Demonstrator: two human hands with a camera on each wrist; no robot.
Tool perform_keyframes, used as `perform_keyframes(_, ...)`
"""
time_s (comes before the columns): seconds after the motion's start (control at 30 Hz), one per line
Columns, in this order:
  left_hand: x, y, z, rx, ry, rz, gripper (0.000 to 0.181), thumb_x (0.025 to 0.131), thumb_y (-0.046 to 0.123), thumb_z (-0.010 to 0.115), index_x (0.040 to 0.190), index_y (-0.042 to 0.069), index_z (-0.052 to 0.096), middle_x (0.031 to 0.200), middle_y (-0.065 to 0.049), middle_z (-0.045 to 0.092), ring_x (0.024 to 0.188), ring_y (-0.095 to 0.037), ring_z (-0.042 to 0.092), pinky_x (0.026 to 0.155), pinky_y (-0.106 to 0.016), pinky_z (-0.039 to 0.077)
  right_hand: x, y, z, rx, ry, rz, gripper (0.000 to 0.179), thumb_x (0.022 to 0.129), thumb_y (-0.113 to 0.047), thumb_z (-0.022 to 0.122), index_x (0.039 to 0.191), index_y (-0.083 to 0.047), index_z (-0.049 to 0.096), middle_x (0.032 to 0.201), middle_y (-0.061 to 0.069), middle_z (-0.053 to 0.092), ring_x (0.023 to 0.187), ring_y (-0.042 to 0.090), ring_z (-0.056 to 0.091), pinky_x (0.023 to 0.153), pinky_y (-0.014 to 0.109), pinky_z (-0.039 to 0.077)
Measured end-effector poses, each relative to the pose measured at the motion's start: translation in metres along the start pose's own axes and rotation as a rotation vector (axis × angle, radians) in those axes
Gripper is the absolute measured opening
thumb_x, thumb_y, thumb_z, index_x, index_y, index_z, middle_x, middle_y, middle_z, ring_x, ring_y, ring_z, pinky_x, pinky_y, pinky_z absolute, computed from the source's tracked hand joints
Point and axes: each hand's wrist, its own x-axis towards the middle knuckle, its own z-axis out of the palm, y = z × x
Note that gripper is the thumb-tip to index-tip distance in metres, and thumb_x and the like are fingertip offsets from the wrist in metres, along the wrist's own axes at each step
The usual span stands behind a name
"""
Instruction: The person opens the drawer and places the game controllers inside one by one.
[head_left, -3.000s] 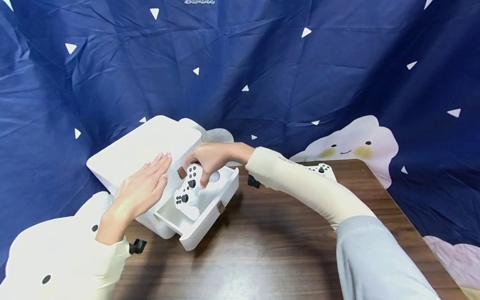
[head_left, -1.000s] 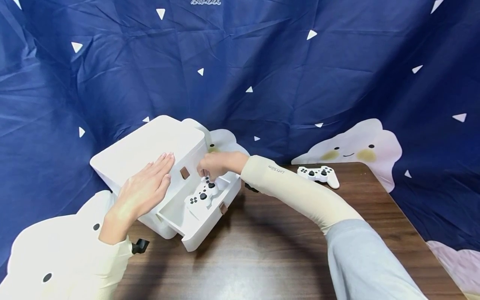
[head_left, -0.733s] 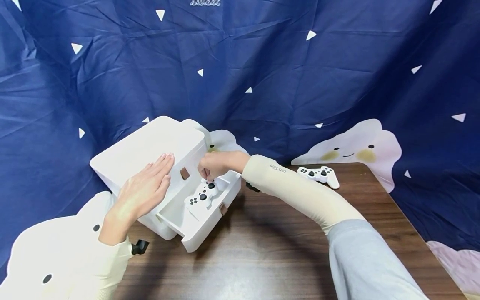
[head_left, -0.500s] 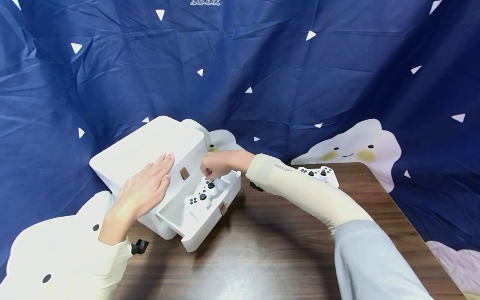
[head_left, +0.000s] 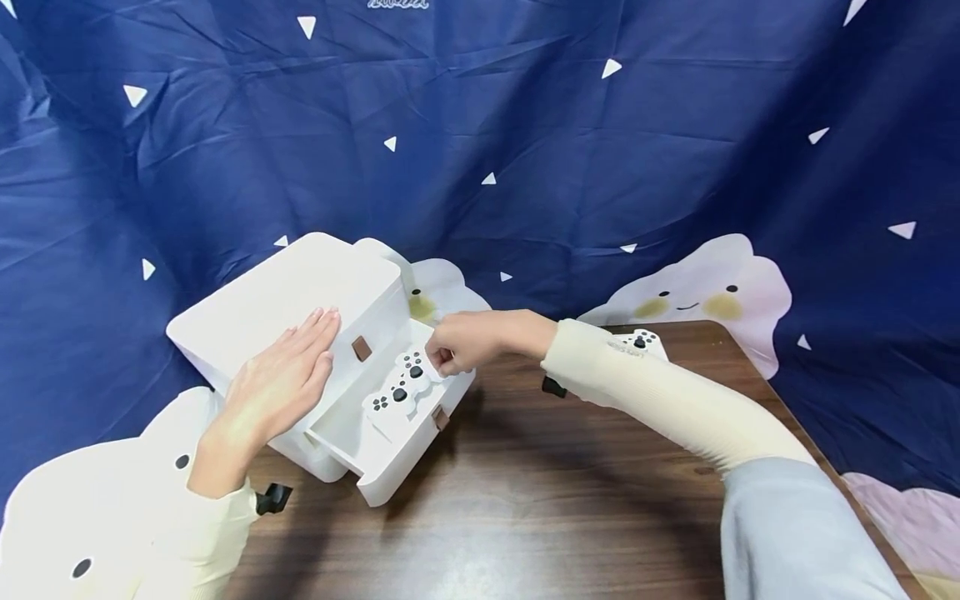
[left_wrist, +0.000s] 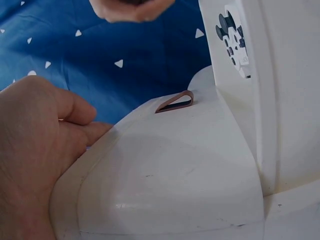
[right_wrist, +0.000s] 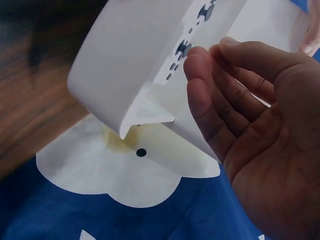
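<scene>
My left hand (head_left: pixel 277 379) lies flat with straight fingers on the top of the white drawer box (head_left: pixel 288 287). Below that, the lower drawer (head_left: pixel 397 467) is pulled out, and a white game controller (head_left: pixel 397 396) with black sticks lies in it. Over the drawer's far right end hovers my right hand (head_left: pixel 472 340), beside the controller. In the right wrist view its fingers (right_wrist: pixel 202 97) are loosely curled with nothing between them. The left wrist view shows the controller (left_wrist: pixel 240 50) inside the drawer and the left palm (left_wrist: pixel 22 145) at the box's top edge.
A second white controller (head_left: pixel 641 342) lies at the back right of the wooden table (head_left: pixel 525 500), partly hidden by the right forearm. Brown pull tabs (head_left: pixel 362 348) stick out of the drawer fronts. A blue curtain (head_left: pixel 450 100) hangs behind.
The right hand gripped the controller three seconds ago; it has let go, leaving it lying in the drawer, and has drawn back to the right. The left hand has stayed on the box.
</scene>
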Motion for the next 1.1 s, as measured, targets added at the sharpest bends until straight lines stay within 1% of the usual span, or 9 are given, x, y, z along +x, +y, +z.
perform_keyframes(0.17, -0.001, 0.0, 0.001, 0.003, 0.005, 0.005, 0.056, 0.115, 0.03, 0.034, 0.168, 0.011, 0.034, 0.175, -0.007, 0.032, 0.164, -0.029, 0.03, 0.133, -0.054, 0.028, -0.019, 0.0, 0.016, -0.002, 0.047, -0.02, 0.012, 0.098, -0.017, 0.074, 0.086, -0.019, 0.073, 0.078, -0.011, 0.068, 0.072, 0.001, 0.058, 0.07, 0.02, 0.052)
perform_keyframes(0.4, -0.001, 0.001, 0.001, 0.014, 0.014, 0.009, 0.056, 0.114, 0.029, 0.035, 0.167, 0.01, 0.035, 0.174, -0.007, 0.034, 0.163, -0.03, 0.031, 0.133, -0.054, 0.03, -0.04, 0.004, 0.047, 0.084, 0.128, -0.022, 0.01, 0.098, -0.017, 0.074, 0.088, -0.02, 0.073, 0.079, -0.014, 0.065, 0.075, 0.0, 0.057, 0.072, 0.02, 0.052)
perform_keyframes(0.57, -0.001, 0.001, 0.0, 0.008, 0.013, 0.006, 0.056, 0.115, 0.029, 0.035, 0.168, 0.011, 0.034, 0.175, -0.007, 0.033, 0.163, -0.029, 0.031, 0.133, -0.054, 0.029, -0.045, 0.008, 0.078, 0.156, 0.189, -0.027, 0.009, 0.099, -0.017, 0.073, 0.091, -0.022, 0.074, 0.082, -0.016, 0.066, 0.077, -0.004, 0.058, 0.074, 0.018, 0.052)
perform_keyframes(0.7, -0.002, 0.002, 0.0, 0.005, 0.008, 0.006, 0.056, 0.115, 0.029, 0.035, 0.168, 0.011, 0.033, 0.175, -0.007, 0.033, 0.163, -0.029, 0.031, 0.133, -0.054, 0.029, -0.045, 0.009, 0.106, 0.247, 0.237, -0.009, 0.007, 0.1, -0.019, 0.073, 0.094, -0.021, 0.075, 0.086, -0.016, 0.07, 0.079, -0.004, 0.061, 0.076, 0.015, 0.055)
perform_keyframes(0.83, -0.002, 0.001, 0.001, 0.008, 0.008, 0.004, 0.056, 0.115, 0.029, 0.035, 0.168, 0.011, 0.034, 0.175, -0.007, 0.033, 0.163, -0.03, 0.031, 0.133, -0.054, 0.029, -0.04, 0.007, 0.129, 0.382, 0.312, 0.033, 0.005, 0.103, -0.022, 0.072, 0.101, -0.019, 0.076, 0.091, -0.007, 0.077, 0.078, 0.005, 0.069, 0.076, 0.017, 0.057)
perform_keyframes(0.97, -0.002, 0.001, 0.001, 0.013, 0.012, 0.0, 0.056, 0.115, 0.03, 0.034, 0.168, 0.011, 0.034, 0.174, -0.008, 0.034, 0.163, -0.03, 0.031, 0.133, -0.053, 0.03, -0.033, 0.0, 0.147, 0.53, 0.395, 0.081, 0.012, 0.105, -0.026, 0.07, 0.109, -0.015, 0.073, 0.099, 0.0, 0.079, 0.074, 0.019, 0.076, 0.074, 0.019, 0.06)
perform_keyframes(1.03, -0.002, 0.001, 0.001, 0.014, 0.014, 0.0, 0.056, 0.115, 0.031, 0.034, 0.168, 0.011, 0.034, 0.174, -0.008, 0.034, 0.163, -0.03, 0.032, 0.133, -0.053, 0.03, -0.03, -0.004, 0.154, 0.584, 0.431, 0.119, 0.015, 0.105, -0.03, 0.069, 0.109, -0.015, 0.071, 0.098, 0.002, 0.079, 0.073, 0.026, 0.077, 0.071, 0.02, 0.059)
perform_keyframes(1.1, -0.002, 0.001, 0.001, 0.013, 0.014, 0.0, 0.056, 0.115, 0.031, 0.034, 0.168, 0.012, 0.034, 0.174, -0.007, 0.034, 0.163, -0.03, 0.032, 0.133, -0.053, 0.03, -0.028, -0.008, 0.16, 0.62, 0.473, 0.174, 0.017, 0.105, -0.033, 0.069, 0.107, -0.016, 0.069, 0.093, 0.002, 0.077, 0.073, 0.03, 0.078, 0.068, 0.021, 0.058)
